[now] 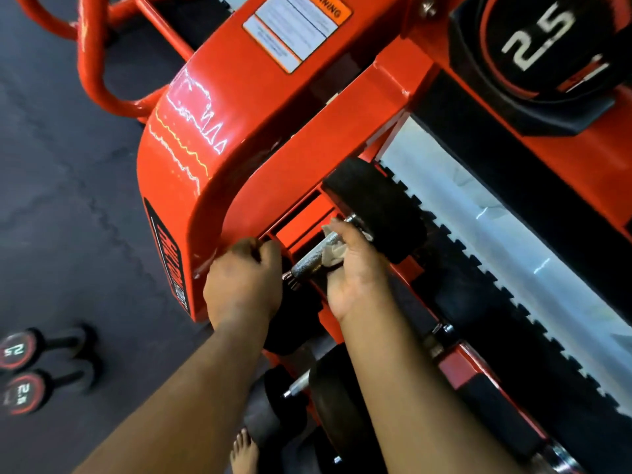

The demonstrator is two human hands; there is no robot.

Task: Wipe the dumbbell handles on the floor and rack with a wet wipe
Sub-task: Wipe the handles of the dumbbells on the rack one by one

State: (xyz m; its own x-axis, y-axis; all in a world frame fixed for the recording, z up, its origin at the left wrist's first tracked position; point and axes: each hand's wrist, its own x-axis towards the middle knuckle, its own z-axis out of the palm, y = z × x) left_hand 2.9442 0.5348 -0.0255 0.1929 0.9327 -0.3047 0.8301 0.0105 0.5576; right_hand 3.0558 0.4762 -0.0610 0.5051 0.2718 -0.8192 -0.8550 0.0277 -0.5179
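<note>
Right hand [355, 268] curled round the knurled metal handle [309, 260] of a dumbbell on the orange rack [260, 107], pinching a crumpled wet wipe [337, 249] against the bar near its far end. Wipe pale, bunched between fingers and handle, partly hidden by the hand. Far head [374, 210] of that dumbbell black and round, just beside the toothed black strip [478, 268] running along the rack's shelf. Near head [294, 316] mostly hidden beneath the left wrist.

Left hand [244, 275] closed in a loose fist at the near end of the same dumbbell, knuckles up, touching the curved orange upright; cannot tell whether gripping the dumbbell end or only resting there.

Lower on the rack, another dumbbell [328, 388] with black heads and a short stretch of bright handle showing. Far right, a large black dumbbell head marked 25 [540, 39] seated on the upper tier. White and orange warning label [297, 25] on the upright.

On the dark floor [68, 165] at near left, two small dumbbells [30, 371] with red-ringed ends, side by side, well apart from the rack. Bare toes [243, 449] at the near edge.
</note>
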